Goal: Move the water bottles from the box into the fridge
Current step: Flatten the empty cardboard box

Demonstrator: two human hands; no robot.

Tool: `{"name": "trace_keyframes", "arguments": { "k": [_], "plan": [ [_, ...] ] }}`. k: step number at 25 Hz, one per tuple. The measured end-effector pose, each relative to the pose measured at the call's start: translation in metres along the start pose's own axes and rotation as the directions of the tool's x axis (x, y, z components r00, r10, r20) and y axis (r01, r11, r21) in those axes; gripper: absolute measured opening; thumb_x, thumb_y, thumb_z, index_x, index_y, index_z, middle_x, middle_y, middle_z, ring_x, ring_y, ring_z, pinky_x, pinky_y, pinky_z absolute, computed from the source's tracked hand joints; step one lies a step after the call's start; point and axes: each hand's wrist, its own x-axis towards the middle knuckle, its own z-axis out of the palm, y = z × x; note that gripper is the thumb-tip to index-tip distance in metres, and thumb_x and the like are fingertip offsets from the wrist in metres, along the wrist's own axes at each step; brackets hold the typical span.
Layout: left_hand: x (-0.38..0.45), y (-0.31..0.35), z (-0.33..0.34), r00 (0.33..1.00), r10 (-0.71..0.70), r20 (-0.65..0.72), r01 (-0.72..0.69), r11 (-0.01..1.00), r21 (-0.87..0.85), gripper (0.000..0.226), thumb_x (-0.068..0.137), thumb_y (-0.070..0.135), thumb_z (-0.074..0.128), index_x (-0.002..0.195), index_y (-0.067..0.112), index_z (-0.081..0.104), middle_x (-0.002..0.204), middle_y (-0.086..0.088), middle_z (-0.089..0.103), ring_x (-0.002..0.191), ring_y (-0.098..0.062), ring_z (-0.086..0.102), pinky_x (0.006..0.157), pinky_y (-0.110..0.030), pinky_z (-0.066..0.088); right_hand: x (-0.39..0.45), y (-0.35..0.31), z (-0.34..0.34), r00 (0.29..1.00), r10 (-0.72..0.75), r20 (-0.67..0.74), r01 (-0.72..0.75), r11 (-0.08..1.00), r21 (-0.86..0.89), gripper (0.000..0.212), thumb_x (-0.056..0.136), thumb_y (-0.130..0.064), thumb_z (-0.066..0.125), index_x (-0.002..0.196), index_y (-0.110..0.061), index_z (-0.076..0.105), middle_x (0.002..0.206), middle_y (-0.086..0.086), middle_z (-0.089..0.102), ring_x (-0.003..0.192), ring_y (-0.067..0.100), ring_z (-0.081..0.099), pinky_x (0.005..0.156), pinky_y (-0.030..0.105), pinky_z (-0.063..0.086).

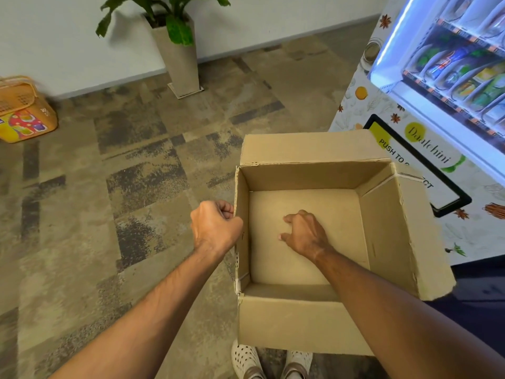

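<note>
We saw the cardboard box (314,236) sitting open on the patterned carpet (109,187), its four flaps folded outward and its bare bottom showing, with no water bottles to be seen inside it. The left hand (216,227) was at the box's left wall, forearm reaching in from the lower left, wrist straight, fingers curled tight with the knuckles up; they lay right against the wall's top edge, and we could not tell for certain whether they gripped the cardboard or merely closed beside it. The right hand (304,233) reached down into the box from the lower right, palm down above the bottom panel, fingers loosely curled and holding nothing, the thumb pointing left. The two hands were apart, the box wall between them. Just to the right of the box stood the fridge (437,91), lit blue-white, its shelves filled with bottles and cans too blurred to sort. Against the far wall stood a potted plant (175,45), and at the left edge an orange basket (24,110). White perforated shoes (246,359) showed below the box.
</note>
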Motion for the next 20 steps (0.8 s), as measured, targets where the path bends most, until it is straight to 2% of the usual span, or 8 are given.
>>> {"name": "trace_keyframes", "arguments": {
  "k": [5, 8, 13, 17, 20],
  "plan": [
    [-0.013, 0.012, 0.006, 0.999, 0.034, -0.014, -0.035, 0.999, -0.013, 0.011, 0.063, 0.000, 0.065, 0.059, 0.010, 0.065, 0.059, -0.004, 0.066, 0.060, -0.016, 0.060, 0.062, -0.027, 0.057, -0.008, 0.008, -0.011, 0.999, 0.014, -0.031, -0.015, 1.000, -0.021, 0.052, 0.082, -0.044, 0.073, 0.126, -0.020, 0.061, 0.124, 0.005, 0.057, 0.117, 0.023, 0.051, 0.093, 0.036, 0.049],
    [-0.020, 0.014, 0.009, 0.999, 0.043, -0.028, -0.043, 0.999, -0.012, 0.009, 0.063, -0.001, 0.065, 0.061, 0.008, 0.066, 0.064, -0.009, 0.068, 0.067, -0.023, 0.066, 0.064, -0.030, 0.059, -0.011, 0.005, -0.019, 0.999, 0.019, -0.029, -0.020, 0.999, -0.036, 0.052, 0.077, -0.047, 0.075, 0.119, -0.020, 0.061, 0.119, 0.003, 0.057, 0.114, 0.023, 0.051, 0.091, 0.035, 0.049],
    [-0.023, 0.014, 0.012, 0.999, 0.043, -0.034, -0.042, 0.999, 0.022, 0.015, 0.066, 0.001, 0.067, 0.062, 0.015, 0.065, 0.061, 0.001, 0.066, 0.069, -0.016, 0.066, 0.068, -0.029, 0.059, -0.022, -0.007, -0.032, 1.000, 0.010, -0.020, -0.010, 1.000, 0.029, 0.046, 0.079, -0.036, 0.079, 0.114, -0.015, 0.059, 0.110, 0.006, 0.063, 0.098, 0.024, 0.061, 0.075, 0.030, 0.048],
    [-0.015, 0.015, 0.009, 0.998, -0.003, -0.060, 0.002, 1.000, -0.005, 0.017, 0.068, 0.003, 0.070, 0.065, 0.020, 0.066, 0.063, 0.005, 0.066, 0.071, -0.014, 0.066, 0.073, -0.032, 0.059, -0.040, -0.012, -0.043, 0.994, -0.100, -0.033, 0.100, 0.995, -0.003, 0.035, 0.085, -0.031, 0.073, 0.111, -0.018, 0.054, 0.103, 0.006, 0.066, 0.088, 0.023, 0.061, 0.068, 0.028, 0.042],
    [-0.010, 0.016, 0.007, 0.995, -0.054, -0.089, 0.049, 0.998, -0.048, 0.015, 0.068, 0.003, 0.069, 0.068, 0.018, 0.068, 0.066, 0.002, 0.068, 0.072, -0.014, 0.067, 0.071, -0.029, 0.057, -0.053, -0.009, -0.050, 0.979, -0.190, -0.078, 0.182, 0.979, -0.092, 0.029, 0.087, -0.032, 0.070, 0.107, -0.019, 0.054, 0.097, 0.004, 0.068, 0.084, 0.023, 0.061, 0.076, 0.032, 0.044]
  ]
}}
